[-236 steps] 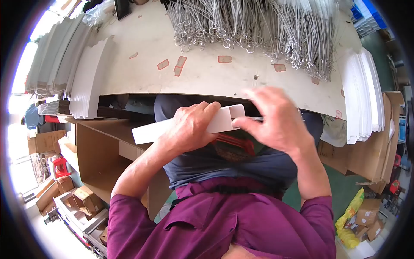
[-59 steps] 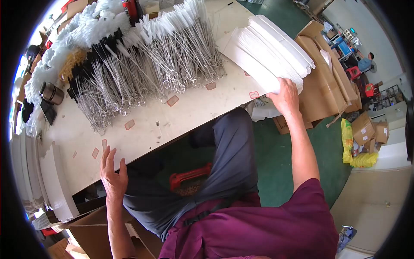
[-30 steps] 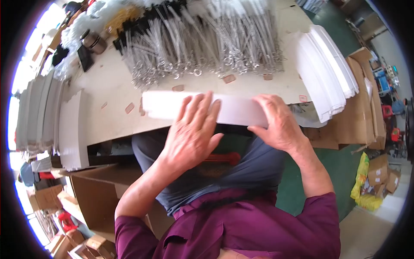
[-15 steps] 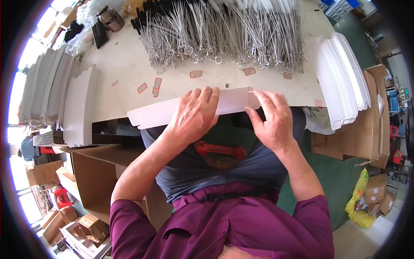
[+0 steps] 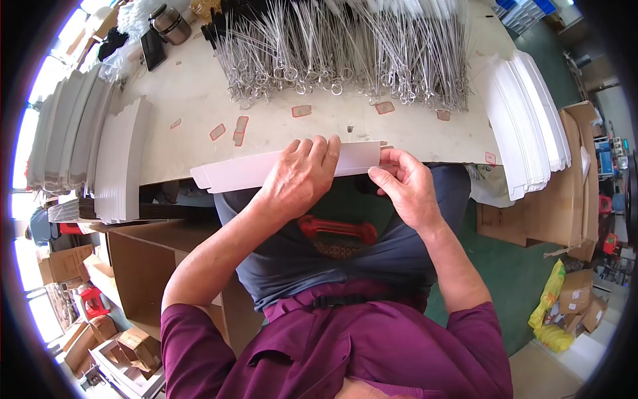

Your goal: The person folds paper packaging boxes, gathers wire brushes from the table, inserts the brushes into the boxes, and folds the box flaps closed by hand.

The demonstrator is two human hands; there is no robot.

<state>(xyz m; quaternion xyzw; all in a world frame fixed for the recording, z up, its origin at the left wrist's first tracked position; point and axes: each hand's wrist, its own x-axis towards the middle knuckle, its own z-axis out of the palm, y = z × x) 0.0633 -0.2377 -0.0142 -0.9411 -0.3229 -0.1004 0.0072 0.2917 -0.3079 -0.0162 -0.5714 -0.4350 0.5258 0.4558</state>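
Note:
A long, narrow white carton lies along the front edge of the table, over my lap. My left hand grips it near the middle, fingers across the top and thumb tucked below, partly hidden. At the carton's right end, my right hand has its fingers curled round the end flap, with the thumb at the lower corner. The inside of the carton cannot be seen. Beyond it lies a row of wire-handled brushes, with ring ends toward me.
Flat white cartons stand in stacks at left and right. A thermos and a dark phone rest at the table's back left. Brown boxes stand below left. A red stool shows between my legs.
My right hand has moved left and closed its fingers on the carton's right end, where the flap has folded in. My left hand keeps its hold.

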